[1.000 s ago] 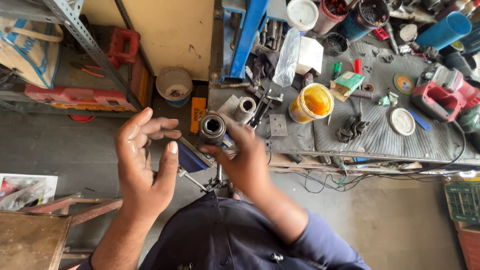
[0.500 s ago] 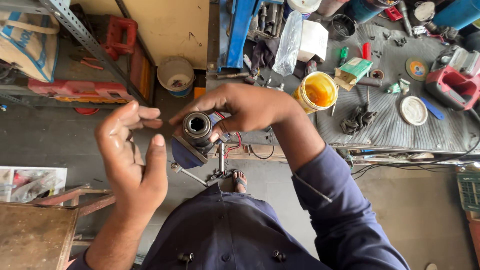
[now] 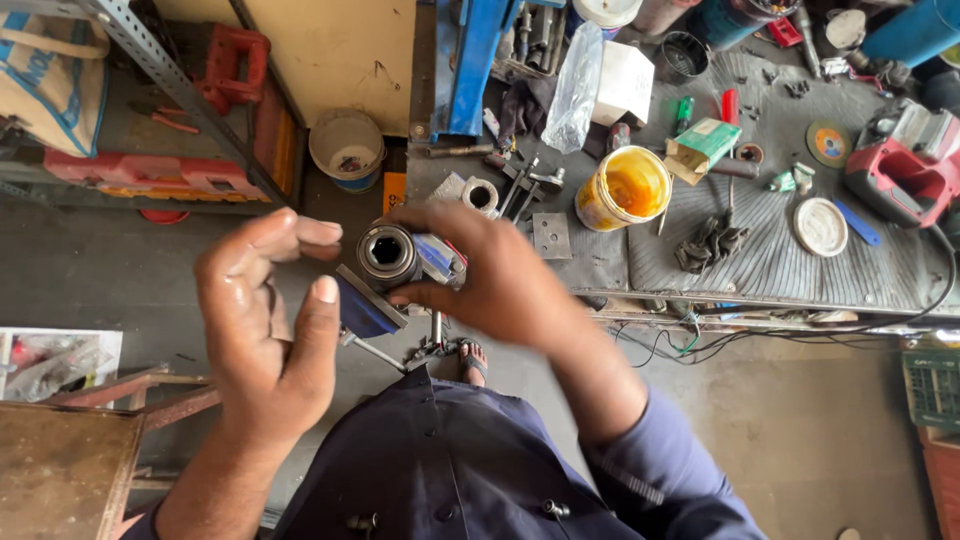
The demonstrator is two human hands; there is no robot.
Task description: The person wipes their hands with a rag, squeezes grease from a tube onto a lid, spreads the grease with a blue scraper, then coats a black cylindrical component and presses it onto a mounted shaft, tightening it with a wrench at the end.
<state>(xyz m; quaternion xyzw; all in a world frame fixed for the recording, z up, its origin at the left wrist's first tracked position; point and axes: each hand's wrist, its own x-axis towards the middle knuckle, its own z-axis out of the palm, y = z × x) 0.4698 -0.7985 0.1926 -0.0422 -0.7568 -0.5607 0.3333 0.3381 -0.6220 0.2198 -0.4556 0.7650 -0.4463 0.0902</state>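
Now we see our right hand (image 3: 500,275) lower than half a second ago, its fingers (image 3: 425,297) curled around the metal cylinder (image 3: 390,255) from the right side, near the frame centre. Our left hand (image 3: 265,330) stays open at centre left, fingers together and lightly bent, thumb up, holding nothing; its fingertips are just beside the cylinder's open round end, and we cannot tell if they touch. A blue block (image 3: 365,308) sits just below the cylinder. Further out, upper right, a yellow tub (image 3: 625,188) stands on the workbench (image 3: 780,265).
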